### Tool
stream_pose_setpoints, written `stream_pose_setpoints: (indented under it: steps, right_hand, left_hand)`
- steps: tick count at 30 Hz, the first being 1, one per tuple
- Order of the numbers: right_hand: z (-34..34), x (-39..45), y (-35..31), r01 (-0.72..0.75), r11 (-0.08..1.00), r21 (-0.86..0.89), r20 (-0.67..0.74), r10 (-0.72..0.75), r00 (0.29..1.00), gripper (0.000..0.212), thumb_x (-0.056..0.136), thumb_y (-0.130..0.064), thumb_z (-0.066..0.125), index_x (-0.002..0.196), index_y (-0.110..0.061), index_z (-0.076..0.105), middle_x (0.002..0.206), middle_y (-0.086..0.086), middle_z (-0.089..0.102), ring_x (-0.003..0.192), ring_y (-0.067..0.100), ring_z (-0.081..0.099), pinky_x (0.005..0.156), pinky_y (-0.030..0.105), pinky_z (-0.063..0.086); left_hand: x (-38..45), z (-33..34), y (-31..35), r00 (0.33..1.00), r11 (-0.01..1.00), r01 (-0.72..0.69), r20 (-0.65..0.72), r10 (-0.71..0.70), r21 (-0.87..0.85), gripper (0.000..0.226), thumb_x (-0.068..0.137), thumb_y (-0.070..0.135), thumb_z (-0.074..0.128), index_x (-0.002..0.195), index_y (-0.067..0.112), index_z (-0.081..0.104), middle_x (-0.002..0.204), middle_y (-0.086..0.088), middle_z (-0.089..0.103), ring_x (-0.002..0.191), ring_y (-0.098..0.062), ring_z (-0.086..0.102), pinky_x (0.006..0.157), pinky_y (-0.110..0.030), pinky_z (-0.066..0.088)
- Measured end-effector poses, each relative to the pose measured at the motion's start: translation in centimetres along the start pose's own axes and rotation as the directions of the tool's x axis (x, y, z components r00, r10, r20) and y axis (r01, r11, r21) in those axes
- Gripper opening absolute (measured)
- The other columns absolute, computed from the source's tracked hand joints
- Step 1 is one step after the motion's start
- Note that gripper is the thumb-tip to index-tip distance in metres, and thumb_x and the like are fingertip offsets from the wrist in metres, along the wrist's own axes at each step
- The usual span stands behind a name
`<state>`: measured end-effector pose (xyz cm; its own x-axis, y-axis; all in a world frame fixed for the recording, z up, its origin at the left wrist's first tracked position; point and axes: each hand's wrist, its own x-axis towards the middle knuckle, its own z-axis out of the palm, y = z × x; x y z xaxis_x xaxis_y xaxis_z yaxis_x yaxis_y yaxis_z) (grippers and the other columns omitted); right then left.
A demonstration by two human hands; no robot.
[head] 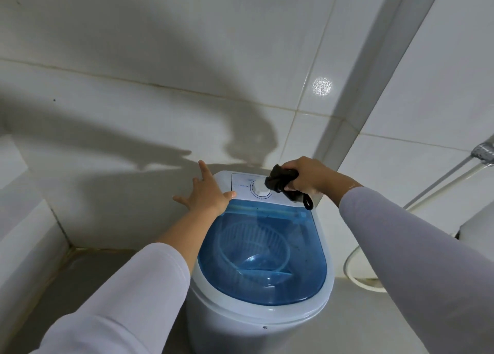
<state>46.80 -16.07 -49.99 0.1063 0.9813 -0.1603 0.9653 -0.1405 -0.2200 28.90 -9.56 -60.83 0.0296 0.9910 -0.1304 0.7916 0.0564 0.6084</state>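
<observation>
The right hand (307, 178) grips a black cloth (280, 181), bunched up, right on the dial (260, 189) at the back of the washer (256, 316). The left hand (207, 193) lies flat with fingers spread on the washer's back left corner. If the cloth rubs hard, it could turn the dial and start the washer. A loose end of cloth hangs down near the lid (299, 260) and could catch. The blue lid is shut. Through it a white basket (254, 244) sits inside the washer. I see no clothes in the basket.
</observation>
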Motion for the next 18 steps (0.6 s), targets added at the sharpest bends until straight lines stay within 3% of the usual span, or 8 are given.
stream_pose_setpoints:
  steps: [5, 7, 11, 13, 15, 18]
  right_hand:
    - [-0.9, 0.0, 0.0, -0.045, 0.99, 0.133, -0.094, 0.058, 0.994, 0.033, 0.086, -0.025, 0.063, 0.118, -0.016, 0.06, 0.096, 0.001, 0.055, 0.091, 0.02, 0.05, 0.078, 0.026, 0.037]
    - [-0.6, -0.2, -1.1, -0.028, 0.986, 0.162, -0.108, 0.046, 0.993, 0.031, 0.086, -0.023, 0.063, 0.116, -0.017, 0.061, 0.095, 0.001, 0.056, 0.092, 0.02, 0.051, 0.078, 0.026, 0.037]
    - [1.2, -1.0, -4.8, 0.082, 0.985, 0.153, -0.112, -0.065, 0.992, 0.026, 0.085, -0.014, 0.06, 0.111, -0.017, 0.063, 0.095, 0.005, 0.061, 0.088, 0.021, 0.054, 0.065, 0.022, 0.038]
    - [2.4, -1.2, -6.7, 0.132, 0.985, 0.11, -0.134, -0.117, 0.984, 0.027, 0.085, -0.011, 0.057, 0.112, -0.013, 0.062, 0.104, 0.009, 0.065, 0.095, 0.026, 0.057, 0.07, 0.023, 0.041]
    - [3.6, -1.1, -8.3, 0.14, 0.985, 0.105, -0.172, -0.12, 0.978, 0.028, 0.085, -0.011, 0.055, 0.112, -0.011, 0.062, 0.105, 0.011, 0.066, 0.097, 0.028, 0.059, 0.075, 0.027, 0.042]
    - [5.1, -0.6, -10.0, 0.119, 0.966, 0.229, -0.249, -0.06, 0.967, 0.017, 0.082, -0.014, 0.058, 0.097, -0.007, 0.062, 0.091, 0.012, 0.061, 0.082, 0.025, 0.055, 0.068, 0.028, 0.039]
  left_hand:
    - [-1.4, -1.3, -1.9, 0.999, 0.999, -0.04, -0.013, 0.039, -0.021, 0.109, 0.082, 0.057, 0.059, 0.148, 0.023, -0.022, 0.159, -0.004, 0.02, 0.142, -0.028, 0.031, 0.11, -0.069, 0.008]
    - [-2.4, -2.2, -3.1, 0.999, 0.999, -0.034, -0.008, 0.034, -0.009, 0.11, 0.081, 0.058, 0.059, 0.148, 0.023, -0.021, 0.16, -0.004, 0.017, 0.142, -0.028, 0.03, 0.111, -0.068, 0.009]
    - [-3.9, -2.6, -6.7, 0.996, 0.999, 0.017, 0.086, -0.012, -0.049, 0.12, 0.073, 0.063, 0.064, 0.148, 0.023, -0.02, 0.161, -0.007, 0.015, 0.146, -0.028, 0.021, 0.113, -0.065, 0.012]
    - [-4.5, -2.3, -8.5, 0.988, 0.993, 0.055, 0.151, -0.039, -0.101, 0.128, 0.066, 0.064, 0.069, 0.148, 0.024, -0.021, 0.16, -0.008, 0.016, 0.146, -0.03, 0.021, 0.114, -0.06, 0.019]
    - [-5.3, -2.0, -9.5, 0.979, 0.988, 0.08, 0.198, -0.053, -0.132, 0.13, 0.063, 0.064, 0.071, 0.148, 0.025, -0.02, 0.161, -0.008, 0.012, 0.146, -0.03, 0.02, 0.115, -0.057, 0.021]
    - [-6.3, -1.8, -10.3, 0.971, 0.979, 0.096, 0.232, -0.052, -0.18, 0.129, 0.064, 0.064, 0.072, 0.148, 0.025, -0.019, 0.162, -0.005, 0.01, 0.146, -0.029, 0.019, 0.116, -0.056, 0.021]
